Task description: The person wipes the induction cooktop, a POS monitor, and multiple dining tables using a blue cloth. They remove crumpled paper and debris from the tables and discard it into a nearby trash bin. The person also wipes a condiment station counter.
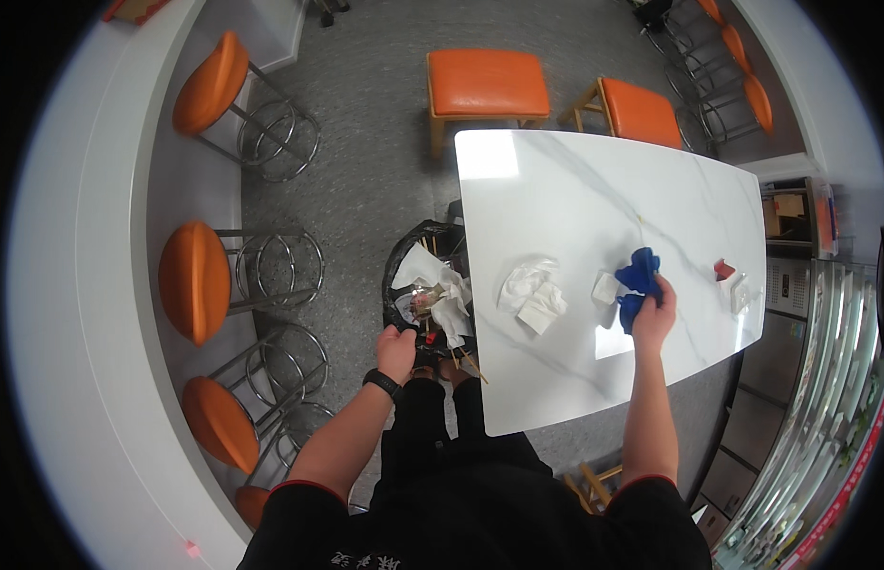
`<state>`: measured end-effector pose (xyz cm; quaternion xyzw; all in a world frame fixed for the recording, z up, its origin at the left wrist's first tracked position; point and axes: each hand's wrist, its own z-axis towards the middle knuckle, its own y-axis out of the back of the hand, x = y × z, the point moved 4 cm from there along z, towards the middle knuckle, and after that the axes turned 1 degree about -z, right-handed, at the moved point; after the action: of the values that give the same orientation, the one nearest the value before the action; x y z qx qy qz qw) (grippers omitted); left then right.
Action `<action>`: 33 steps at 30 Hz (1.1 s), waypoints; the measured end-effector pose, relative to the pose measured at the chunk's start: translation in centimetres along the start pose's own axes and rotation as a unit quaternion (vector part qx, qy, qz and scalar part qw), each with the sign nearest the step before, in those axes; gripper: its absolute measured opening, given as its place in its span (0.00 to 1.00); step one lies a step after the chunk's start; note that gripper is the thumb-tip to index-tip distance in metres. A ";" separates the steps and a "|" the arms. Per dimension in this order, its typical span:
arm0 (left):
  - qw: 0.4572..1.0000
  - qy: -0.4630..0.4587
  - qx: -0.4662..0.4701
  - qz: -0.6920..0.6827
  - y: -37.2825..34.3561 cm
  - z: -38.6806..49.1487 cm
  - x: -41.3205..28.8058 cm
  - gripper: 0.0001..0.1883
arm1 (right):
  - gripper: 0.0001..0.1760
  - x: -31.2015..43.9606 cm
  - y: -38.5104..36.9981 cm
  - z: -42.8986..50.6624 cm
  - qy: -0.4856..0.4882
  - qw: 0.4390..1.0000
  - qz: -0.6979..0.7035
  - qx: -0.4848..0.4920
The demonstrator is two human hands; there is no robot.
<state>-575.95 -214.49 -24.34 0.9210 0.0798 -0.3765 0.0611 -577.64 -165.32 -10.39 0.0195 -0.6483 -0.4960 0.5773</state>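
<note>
My left hand [397,353] grips the near rim of a trash bin lined with a black bag [391,267]. Crumpled white tissues [450,306], wooden sticks and other waste fill the bin, which stands against the left edge of a white marble-patterned table [556,178]. Over the table, my right hand [656,313] holds a bunched blue cloth [639,274]. A small white item [605,288] lies just left of the cloth. Crumpled white tissues [538,293] lie farther left on the tabletop. Toward the right end are a small red item [723,269] and a small white holder [741,294].
Orange padded stools [488,82] with wooden legs stand beyond the table. Round orange stools [196,283] with metal foot rings line the left counter [146,214]. Another wooden-legged stool [595,486] is near my right side. A glass-fronted display cabinet [820,370] is at the right.
</note>
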 end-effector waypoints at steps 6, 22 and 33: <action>1.000 -0.020 0.006 -0.003 0.4 0.8 1.2 0.04 | 0.30 1.0 -8.6 -4.8 0.159 0.981 -0.097 0.055; 0.998 -0.003 -0.042 -0.038 2.2 -0.4 3.2 0.09 | 0.25 21.7 -16.0 -15.6 0.283 0.942 0.117 0.136; 0.998 0.015 -0.034 -0.053 4.1 -0.1 4.0 0.08 | 0.19 16.4 -14.7 -13.6 -0.346 0.747 0.503 0.264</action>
<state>-572.28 -218.13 -26.87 0.9182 0.1424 -0.3626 0.0714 -580.65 -190.99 -10.36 -0.3306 -0.8244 0.0849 0.4514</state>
